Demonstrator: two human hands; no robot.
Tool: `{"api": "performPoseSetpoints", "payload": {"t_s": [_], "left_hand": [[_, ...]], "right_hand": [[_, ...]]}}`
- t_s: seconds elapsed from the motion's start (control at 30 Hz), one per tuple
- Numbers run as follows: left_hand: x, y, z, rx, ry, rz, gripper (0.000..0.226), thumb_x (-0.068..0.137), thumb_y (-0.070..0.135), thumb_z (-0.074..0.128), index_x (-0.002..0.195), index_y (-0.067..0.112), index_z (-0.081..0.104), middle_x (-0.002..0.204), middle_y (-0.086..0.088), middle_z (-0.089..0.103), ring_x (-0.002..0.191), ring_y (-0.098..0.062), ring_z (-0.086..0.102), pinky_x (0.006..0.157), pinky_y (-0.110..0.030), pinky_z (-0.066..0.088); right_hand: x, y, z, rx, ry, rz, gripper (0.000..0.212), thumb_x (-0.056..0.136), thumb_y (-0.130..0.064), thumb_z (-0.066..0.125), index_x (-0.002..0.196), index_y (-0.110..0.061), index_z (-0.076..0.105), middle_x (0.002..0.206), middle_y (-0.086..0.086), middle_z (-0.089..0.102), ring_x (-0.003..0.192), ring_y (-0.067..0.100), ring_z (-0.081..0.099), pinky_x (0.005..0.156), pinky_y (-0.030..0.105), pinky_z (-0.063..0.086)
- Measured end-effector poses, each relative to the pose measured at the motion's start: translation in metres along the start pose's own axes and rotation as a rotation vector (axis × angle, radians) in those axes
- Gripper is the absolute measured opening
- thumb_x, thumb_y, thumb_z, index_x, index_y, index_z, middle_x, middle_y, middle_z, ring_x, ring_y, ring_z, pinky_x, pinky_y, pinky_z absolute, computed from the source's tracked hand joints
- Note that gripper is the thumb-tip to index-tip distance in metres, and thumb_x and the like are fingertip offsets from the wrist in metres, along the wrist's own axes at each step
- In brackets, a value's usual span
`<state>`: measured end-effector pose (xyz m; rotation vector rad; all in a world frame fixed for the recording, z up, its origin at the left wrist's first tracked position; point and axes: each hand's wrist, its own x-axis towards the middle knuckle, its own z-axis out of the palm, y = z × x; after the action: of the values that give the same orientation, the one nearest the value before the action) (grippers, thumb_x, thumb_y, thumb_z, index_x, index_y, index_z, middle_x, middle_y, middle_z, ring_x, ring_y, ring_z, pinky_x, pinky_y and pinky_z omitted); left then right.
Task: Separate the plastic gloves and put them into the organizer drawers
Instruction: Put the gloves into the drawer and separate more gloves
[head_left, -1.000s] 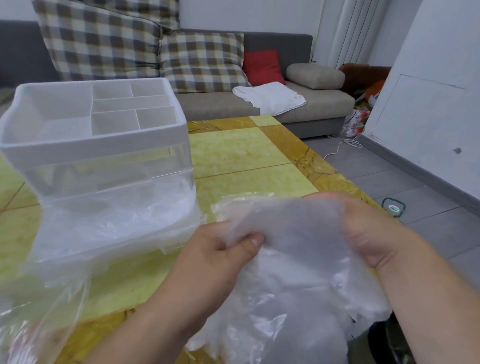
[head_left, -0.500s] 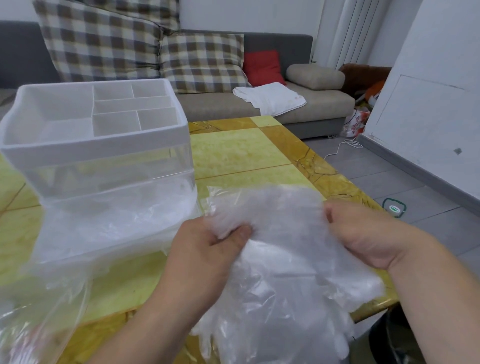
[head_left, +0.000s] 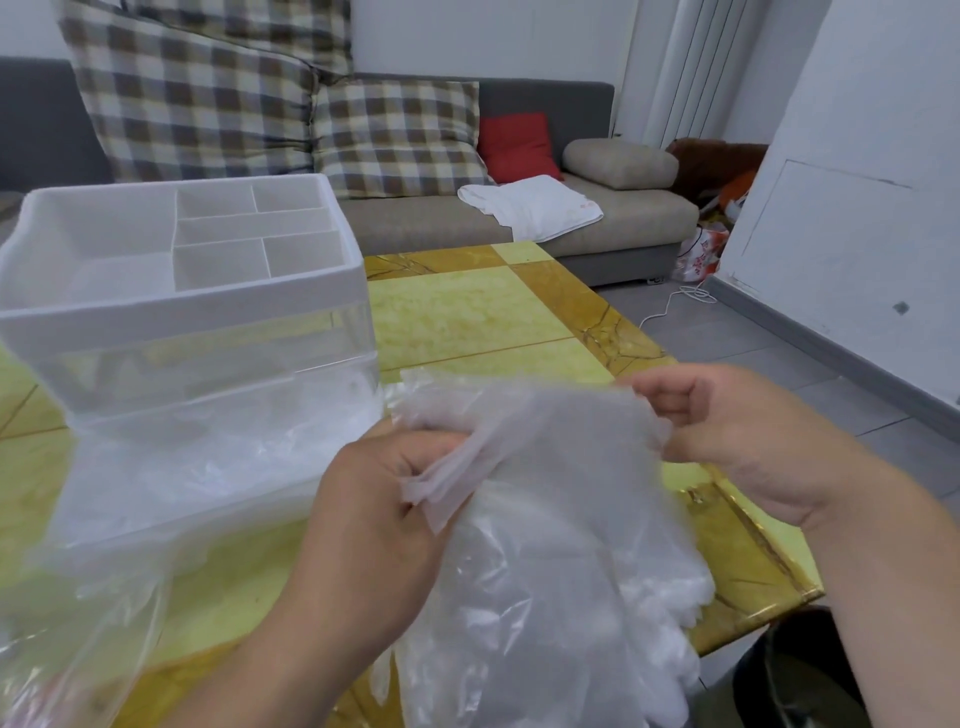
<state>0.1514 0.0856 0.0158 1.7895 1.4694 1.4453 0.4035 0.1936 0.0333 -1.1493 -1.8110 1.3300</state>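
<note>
Yellow marbled bench (head_left: 467, 312) fills the foreground, and over its near edge, at about 5 o'clock, hangs the bundle of thin plastic gloves (head_left: 561, 545) — cuffs up, fingers dangling. The left hand (head_left: 374, 519) has its grip clamped on a fanned corner of several cuff layers. The right hand (head_left: 727, 431) has its grip closed on the opposite cuff edge.

I judge the film nearly weightless, limp, slick and clingy, so the layers will cling to one another. It is best taken at the cuff edge, with one sheet rubbed loose between thumb and finger — a hard pull could tear it.

A loose clear bag (head_left: 78, 623) lies at 8 o'clock. Farther off, at 10 o'clock, stands the organizer (head_left: 182, 312), and its lower drawer (head_left: 218, 457) appears pulled out with crumpled film inside. A sofa (head_left: 431, 228) sits at 12 o'clock.
</note>
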Motion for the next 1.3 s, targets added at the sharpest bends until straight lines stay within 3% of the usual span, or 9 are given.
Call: {"api": "performPoseSetpoints", "payload": {"t_s": [0.1,0.3,0.53,0.73,0.83,1.0,1.07,1.2,1.3], "left_hand": [[-0.002,0.000,-0.001,0.076,-0.048,0.069,0.045,0.084,0.002,0.067,0.077,0.045,0.075,0.082,0.023,0.072,0.086,-0.004,0.064,0.072,-0.010,0.045],[-0.001,0.001,-0.001,0.093,-0.012,0.106,0.037,0.074,0.013,0.073,0.093,0.045,0.076,0.097,0.028,0.068,0.094,0.003,0.065,0.070,-0.005,0.045],[-0.003,0.000,0.001,0.180,0.011,0.214,0.036,0.071,0.013,0.072,0.097,0.037,0.076,0.114,0.027,0.060,0.096,0.016,0.060,0.076,0.002,0.041],[-0.008,0.006,0.006,0.332,-0.029,0.369,0.032,0.072,0.020,0.061,0.103,0.028,0.061,0.111,0.014,0.057,0.093,-0.001,0.061,0.075,-0.007,0.043],[-0.009,0.008,0.008,0.261,-0.003,0.360,0.033,0.074,0.024,0.063,0.107,0.031,0.062,0.102,0.024,0.061,0.095,0.011,0.060,0.077,-0.001,0.042],[-0.006,0.007,0.006,0.127,0.013,0.203,0.034,0.079,0.036,0.065,0.112,0.042,0.067,0.112,0.026,0.061,0.099,0.014,0.061,0.077,-0.001,0.044],[-0.006,0.005,0.006,0.063,0.010,0.122,0.041,0.073,0.021,0.072,0.103,0.050,0.071,0.106,0.027,0.065,0.096,0.010,0.064,0.075,-0.002,0.045],[-0.005,0.001,0.006,0.022,0.006,0.013,0.047,0.072,0.011,0.063,0.079,0.056,0.072,0.087,0.030,0.070,0.086,0.009,0.065,0.073,-0.005,0.045],[-0.003,0.006,0.007,0.038,0.026,0.004,0.039,0.081,0.020,0.065,0.078,0.058,0.070,0.081,0.037,0.067,0.083,0.011,0.064,0.085,-0.023,0.045]], "right_hand": [[-0.007,-0.014,0.012,0.203,-0.234,-0.036,0.103,0.044,-0.042,0.098,0.134,-0.013,0.057,0.127,0.003,0.069,0.120,0.019,0.064,0.091,0.025,0.054],[-0.004,-0.010,0.022,0.130,-0.353,-0.038,0.105,0.053,-0.044,0.094,0.145,-0.020,0.050,0.146,0.004,0.056,0.141,0.021,0.045,0.118,0.051,0.032],[-0.005,-0.011,0.018,0.075,-0.357,-0.028,0.118,0.049,-0.050,0.096,0.151,-0.037,0.038,0.151,-0.004,0.049,0.144,0.018,0.040,0.119,0.057,0.025],[-0.003,-0.008,0.028,-0.078,-0.313,0.019,0.109,0.063,-0.003,0.087,0.151,-0.039,0.034,0.143,-0.012,0.054,0.121,-0.013,0.051,0.091,0.014,0.047],[-0.004,-0.008,0.028,-0.148,-0.364,0.001,0.110,0.067,0.008,0.086,0.148,-0.045,0.034,0.145,-0.016,0.051,0.128,-0.009,0.049,0.093,0.011,0.045],[-0.004,-0.010,0.033,-0.101,-0.362,0.002,0.106,0.065,-0.001,0.088,0.151,-0.035,0.036,0.142,-0.006,0.058,0.128,0.006,0.056,0.103,0.022,0.046],[-0.001,-0.009,0.035,0.127,-0.338,-0.016,0.084,0.071,-0.009,0.081,0.147,-0.019,0.047,0.137,0.008,0.062,0.126,0.025,0.060,0.105,0.039,0.048],[0.007,-0.010,0.039,0.410,0.029,0.108,0.023,0.086,-0.011,0.069,0.109,-0.011,0.074,0.105,0.015,0.075,0.095,0.032,0.065,0.076,0.032,0.056],[0.006,-0.011,0.035,0.507,-0.020,0.215,0.044,0.076,-0.046,0.075,0.099,-0.008,0.078,0.100,0.022,0.069,0.096,0.034,0.059,0.075,0.036,0.050]]}}
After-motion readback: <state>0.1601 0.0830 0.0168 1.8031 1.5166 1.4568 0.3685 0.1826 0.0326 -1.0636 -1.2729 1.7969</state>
